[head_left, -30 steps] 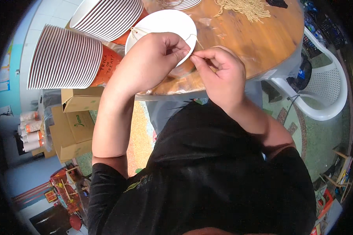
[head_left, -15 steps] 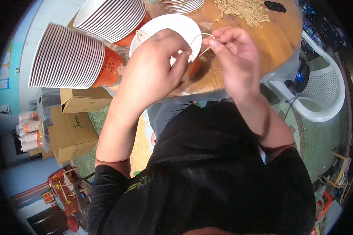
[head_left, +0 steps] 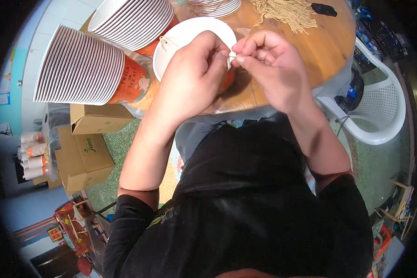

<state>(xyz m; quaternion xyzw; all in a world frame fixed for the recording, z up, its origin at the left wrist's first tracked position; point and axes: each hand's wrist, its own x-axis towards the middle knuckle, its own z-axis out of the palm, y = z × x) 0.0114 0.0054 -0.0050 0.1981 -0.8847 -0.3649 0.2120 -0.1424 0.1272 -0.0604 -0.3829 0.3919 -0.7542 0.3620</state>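
Both hands sit lower in frame than half a second ago, now meeting at the rim of the white paper cup [head_left: 190, 39], upper centre. Left hand [head_left: 194, 76] grips the cup; right hand [head_left: 268, 62] pinches a thin string [head_left: 233, 56]. Recommendation: keep string taut, cup steady against the wooden table [head_left: 329, 51].

Cup stacks [head_left: 85, 67] left on the table [head_left: 331, 51], open cup [head_left: 185, 39] beneath both hands, strings [head_left: 287, 11] behind
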